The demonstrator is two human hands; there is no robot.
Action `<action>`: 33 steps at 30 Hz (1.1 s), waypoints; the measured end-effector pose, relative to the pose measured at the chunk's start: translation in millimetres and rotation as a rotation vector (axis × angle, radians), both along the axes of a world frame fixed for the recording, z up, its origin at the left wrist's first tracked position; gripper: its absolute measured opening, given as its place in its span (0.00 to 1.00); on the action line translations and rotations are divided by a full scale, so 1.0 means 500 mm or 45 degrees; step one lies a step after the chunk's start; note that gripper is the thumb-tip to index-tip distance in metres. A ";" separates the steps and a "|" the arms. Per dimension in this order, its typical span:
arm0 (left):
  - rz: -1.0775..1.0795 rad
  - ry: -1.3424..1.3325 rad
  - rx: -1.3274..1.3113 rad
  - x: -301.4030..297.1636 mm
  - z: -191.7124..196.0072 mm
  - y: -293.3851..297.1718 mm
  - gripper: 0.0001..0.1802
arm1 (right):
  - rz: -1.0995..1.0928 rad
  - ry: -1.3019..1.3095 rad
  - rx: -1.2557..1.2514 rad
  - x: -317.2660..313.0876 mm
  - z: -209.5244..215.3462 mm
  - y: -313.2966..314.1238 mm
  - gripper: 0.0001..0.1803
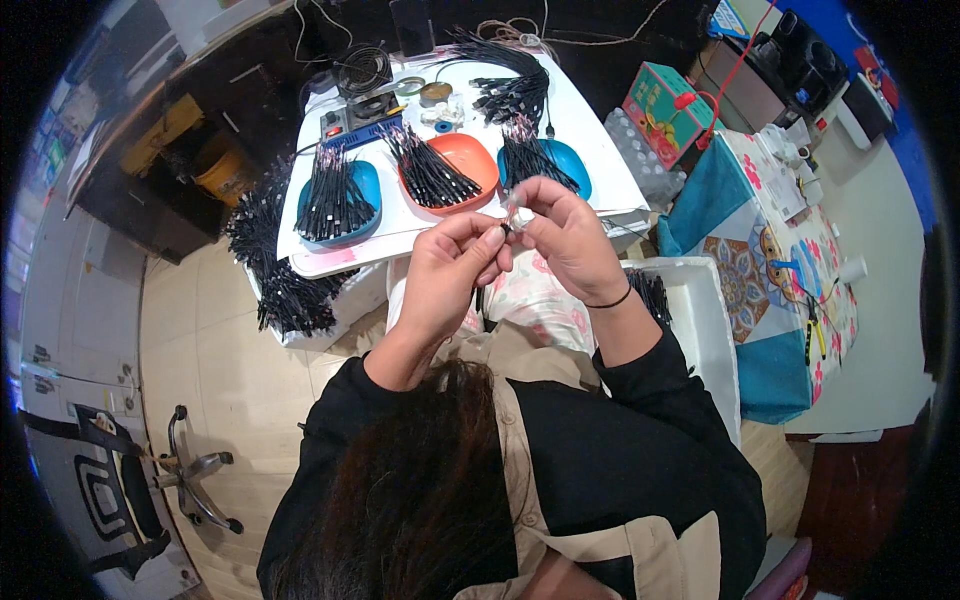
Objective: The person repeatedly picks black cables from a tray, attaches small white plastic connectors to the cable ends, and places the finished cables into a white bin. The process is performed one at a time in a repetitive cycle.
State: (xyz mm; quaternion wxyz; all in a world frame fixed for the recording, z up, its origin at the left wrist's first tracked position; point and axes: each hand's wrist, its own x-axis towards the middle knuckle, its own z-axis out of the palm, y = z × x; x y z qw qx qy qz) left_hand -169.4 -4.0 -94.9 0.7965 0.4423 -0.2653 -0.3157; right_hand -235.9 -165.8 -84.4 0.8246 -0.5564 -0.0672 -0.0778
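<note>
My left hand (450,265) and my right hand (572,240) meet above my lap, just in front of the white table (410,232). Pinched between left thumb and fingers is a thin black cable (505,229), mostly hidden by the hand. My right fingertips are closed around a small whitish piece (520,217) at the cable's end; its kind is too small to make out. Beyond the hands, bundles of short black cables with bare coloured wire ends lie in a left blue tray (345,238), an orange tray (478,160) and a right blue tray (572,165).
At the table's back lie a pile of black cables (510,85), a blue device (365,128) and tape rolls (435,93). More black cables (290,270) overflow a white foam box at left. Another foam box (705,310) stands right. An office chair base (195,465) is on the floor.
</note>
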 end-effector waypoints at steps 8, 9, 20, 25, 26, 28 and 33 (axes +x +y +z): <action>-0.114 -0.358 0.355 0.007 -0.026 0.006 0.09 | 0.478 0.261 0.723 0.020 -0.062 -0.024 0.13; -0.101 -0.403 0.413 0.011 -0.028 0.006 0.09 | 0.440 0.298 0.568 0.029 -0.068 -0.044 0.15; 0.020 -0.009 0.320 0.072 -0.053 -0.021 0.11 | -0.781 0.986 -2.037 0.444 -0.123 -0.456 0.20; 0.053 -0.020 0.266 0.085 -0.060 -0.018 0.10 | -0.653 1.128 -2.058 0.500 -0.145 -0.467 0.20; 0.060 -0.027 0.281 0.086 -0.060 -0.017 0.10 | -0.578 1.108 -2.117 0.495 -0.138 -0.476 0.20; 0.078 -0.023 0.301 0.087 -0.058 -0.015 0.11 | -0.560 0.957 -2.196 0.464 -0.121 -0.496 0.24; 0.092 0.063 0.167 0.079 -0.045 -0.028 0.10 | -0.143 1.167 -1.003 0.317 -0.009 -0.511 0.13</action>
